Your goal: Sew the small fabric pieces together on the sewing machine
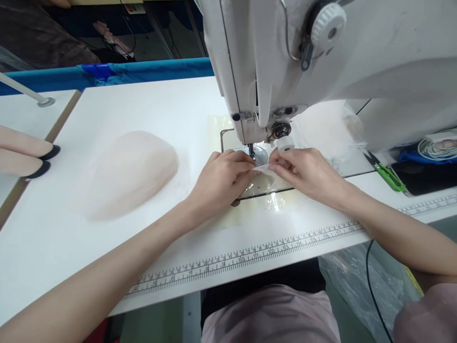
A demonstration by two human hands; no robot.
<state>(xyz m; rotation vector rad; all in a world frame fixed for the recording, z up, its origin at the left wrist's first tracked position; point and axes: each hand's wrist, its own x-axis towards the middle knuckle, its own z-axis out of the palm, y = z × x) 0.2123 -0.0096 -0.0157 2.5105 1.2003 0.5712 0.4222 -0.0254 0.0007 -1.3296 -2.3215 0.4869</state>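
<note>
My left hand (222, 177) and my right hand (306, 172) meet under the head of a white sewing machine (285, 52). Both pinch a small pale piece of fabric (262, 167) that lies on the metal needle plate (259, 155), just in front of the presser foot (252, 153). The fingers of each hand are closed on an edge of the piece. A heap of the same pale sheer fabric (130, 171) rests on the white table (150, 109) to the left of my left hand.
A printed ruler (250, 259) runs along the table's front edge. Green thread snips (387, 175) lie right of the machine, beside a coiled white cable (437, 148). More sheer fabric (326, 126) sits behind the needle. Pink pieces with dark tips (26, 157) lie far left.
</note>
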